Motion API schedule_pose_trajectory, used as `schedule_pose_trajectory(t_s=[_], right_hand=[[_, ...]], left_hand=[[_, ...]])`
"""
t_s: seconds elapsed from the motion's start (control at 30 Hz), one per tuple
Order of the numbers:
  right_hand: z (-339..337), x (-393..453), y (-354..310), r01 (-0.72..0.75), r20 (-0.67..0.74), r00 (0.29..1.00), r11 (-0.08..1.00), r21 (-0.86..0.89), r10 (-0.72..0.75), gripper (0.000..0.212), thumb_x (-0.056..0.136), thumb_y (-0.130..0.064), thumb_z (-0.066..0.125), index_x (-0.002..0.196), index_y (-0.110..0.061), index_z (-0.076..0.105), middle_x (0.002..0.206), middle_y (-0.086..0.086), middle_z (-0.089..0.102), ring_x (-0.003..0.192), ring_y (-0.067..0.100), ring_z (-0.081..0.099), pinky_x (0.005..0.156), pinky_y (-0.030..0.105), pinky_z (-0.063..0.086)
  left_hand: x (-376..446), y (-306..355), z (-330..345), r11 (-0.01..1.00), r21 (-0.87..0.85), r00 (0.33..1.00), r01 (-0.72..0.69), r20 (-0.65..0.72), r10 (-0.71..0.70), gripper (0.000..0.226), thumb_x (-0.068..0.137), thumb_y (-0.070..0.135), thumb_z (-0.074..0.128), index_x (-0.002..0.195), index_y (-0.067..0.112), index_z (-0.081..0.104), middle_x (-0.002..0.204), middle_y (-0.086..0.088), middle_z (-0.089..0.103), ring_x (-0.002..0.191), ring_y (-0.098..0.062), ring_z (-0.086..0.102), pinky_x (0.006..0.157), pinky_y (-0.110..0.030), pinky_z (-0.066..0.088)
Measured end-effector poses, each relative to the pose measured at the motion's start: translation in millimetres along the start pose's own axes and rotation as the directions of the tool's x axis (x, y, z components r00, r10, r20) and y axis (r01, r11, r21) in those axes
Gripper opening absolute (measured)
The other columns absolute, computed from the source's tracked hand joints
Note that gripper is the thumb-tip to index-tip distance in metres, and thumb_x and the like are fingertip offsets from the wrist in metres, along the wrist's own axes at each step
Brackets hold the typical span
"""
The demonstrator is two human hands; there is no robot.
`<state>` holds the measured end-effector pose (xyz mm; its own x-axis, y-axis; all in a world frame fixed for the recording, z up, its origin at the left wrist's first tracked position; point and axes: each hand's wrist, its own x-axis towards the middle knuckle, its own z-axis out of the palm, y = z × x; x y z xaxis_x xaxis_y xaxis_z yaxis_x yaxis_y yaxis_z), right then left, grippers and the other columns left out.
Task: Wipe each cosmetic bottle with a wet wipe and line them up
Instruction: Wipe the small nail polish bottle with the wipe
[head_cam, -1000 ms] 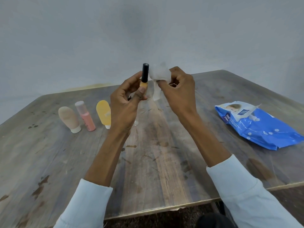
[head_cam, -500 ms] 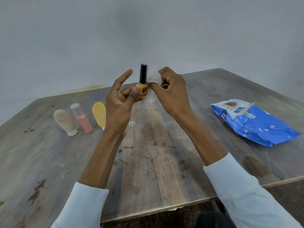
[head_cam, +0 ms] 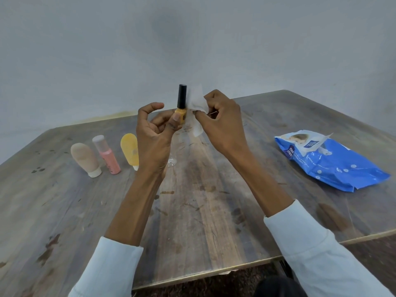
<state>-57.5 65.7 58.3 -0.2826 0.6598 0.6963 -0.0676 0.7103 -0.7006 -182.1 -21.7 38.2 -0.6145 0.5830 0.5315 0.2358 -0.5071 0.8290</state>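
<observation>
From the head view, your left hand [head_cam: 153, 133] pinches the small yellow bottle [head_cam: 180, 114] by its lower body, thumb in front and curled fingers behind, the index finger lifted clear; the bottle stands upright in the air above the counter [head_cam: 203, 206], its black cap [head_cam: 182, 95] rising out of the grip; just right of that grip your right hand [head_cam: 220, 123] is bunched round the white wet wipe [head_cam: 197, 106], which presses against the bottle's side; I judge the bottle light, hard and probably glass, so breakable if dropped and slick once damp; keep the pinch low on the body and leave the cap and shoulder free for the wipe, which is soft and limp; well left of the grip and lower, a beige tube [head_cam: 85, 158], a pink bottle [head_cam: 106, 154] and a yellow tube [head_cam: 130, 150] stand in a row; far right lies the blue wipes pack [head_cam: 330, 161], printed "mee mee"; the bottle's own mark is too small to read.
</observation>
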Motion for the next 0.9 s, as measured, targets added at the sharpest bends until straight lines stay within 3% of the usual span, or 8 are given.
schedule_pose_trajectory(t_s=[0.17,0.3,0.37,0.43,0.57,0.67,0.8,0.9], right_hand=[[0.2,-1.7,0.0,0.049,-0.064,0.996,0.997,-0.062,-0.053,0.029,0.088,-0.001,0.073,0.074,-0.024,0.064,0.078,-0.011,0.053,0.063,-0.002,0.052,0.057,0.010,0.038],[2.0,-4.2,-3.7,0.141,-0.080,0.985,0.983,-0.118,-0.151,0.031,0.088,-0.002,0.075,0.077,-0.027,0.062,0.080,-0.013,0.052,0.066,0.000,0.054,0.058,0.010,0.038],[4.1,-5.7,-1.7,0.216,-0.018,0.975,0.968,-0.126,-0.220,0.021,0.088,-0.001,0.077,0.080,-0.020,0.072,0.085,-0.007,0.057,0.069,0.006,0.057,0.059,0.019,0.043],[5.3,-7.5,-0.2,0.287,0.043,0.958,0.946,-0.148,-0.284,0.010,0.090,-0.003,0.077,0.089,-0.012,0.081,0.092,-0.001,0.062,0.076,0.014,0.062,0.063,0.032,0.053],[5.3,-7.6,4.5,0.328,0.062,0.945,0.919,-0.220,-0.322,0.014,0.094,-0.005,0.073,0.102,-0.010,0.083,0.098,0.004,0.064,0.081,0.019,0.065,0.068,0.043,0.058],[5.7,-7.6,5.9,0.333,0.074,0.943,0.915,-0.230,-0.324,0.014,0.095,-0.007,0.073,0.105,-0.011,0.083,0.098,0.006,0.064,0.081,0.019,0.065,0.068,0.043,0.058],[7.2,-7.4,5.6,0.355,0.097,0.934,0.917,-0.179,-0.343,0.015,0.094,-0.009,0.075,0.104,-0.015,0.086,0.094,0.004,0.063,0.079,0.018,0.064,0.067,0.043,0.055],[8.6,-8.4,5.5,0.359,0.109,0.932,0.917,-0.174,-0.345,0.017,0.092,-0.004,0.076,0.103,-0.013,0.085,0.094,0.003,0.063,0.081,0.014,0.063,0.068,0.039,0.054]], left_hand=[[-4.7,7.2,4.2,0.960,0.244,0.984,-0.135,-0.080,0.159,0.058,0.088,0.020,0.089,0.130,0.010,0.050,0.108,-0.001,0.077,0.102,-0.007,0.074,0.082,-0.020,0.057],[-7.2,9.8,6.0,0.901,0.365,0.945,-0.234,-0.131,0.299,0.065,0.083,0.025,0.094,0.129,0.011,0.051,0.107,0.003,0.076,0.094,-0.009,0.073,0.075,-0.022,0.058],[-8.5,10.7,6.2,0.864,0.426,0.926,-0.269,-0.133,0.354,0.065,0.082,0.027,0.095,0.128,0.011,0.052,0.103,0.005,0.075,0.086,-0.011,0.072,0.072,-0.020,0.057],[-10.2,11.6,7.1,0.836,0.463,0.913,-0.295,-0.122,0.389,0.064,0.082,0.030,0.094,0.127,0.010,0.053,0.099,0.005,0.074,0.083,-0.015,0.071,0.072,-0.022,0.057],[-10.0,5.9,6.0,0.748,0.546,0.894,-0.376,0.001,0.449,0.055,0.083,0.027,0.092,0.121,0.016,0.054,0.102,0.001,0.071,0.089,-0.019,0.070,0.074,-0.032,0.057],[-10.8,2.7,6.8,0.715,0.571,0.884,-0.403,0.039,0.466,0.052,0.084,0.026,0.090,0.121,0.016,0.055,0.104,0.001,0.069,0.093,-0.016,0.070,0.076,-0.032,0.058],[-5.2,6.2,-2.0,0.742,0.570,0.870,-0.352,-0.093,0.484,0.059,0.082,0.032,0.094,0.121,0.009,0.057,0.099,0.002,0.072,0.087,-0.014,0.071,0.076,-0.022,0.056],[-6.5,5.9,-1.6,0.722,0.576,0.865,-0.383,-0.050,0.499,0.059,0.082,0.030,0.095,0.121,0.007,0.057,0.101,0.000,0.072,0.092,-0.014,0.072,0.080,-0.019,0.054]])
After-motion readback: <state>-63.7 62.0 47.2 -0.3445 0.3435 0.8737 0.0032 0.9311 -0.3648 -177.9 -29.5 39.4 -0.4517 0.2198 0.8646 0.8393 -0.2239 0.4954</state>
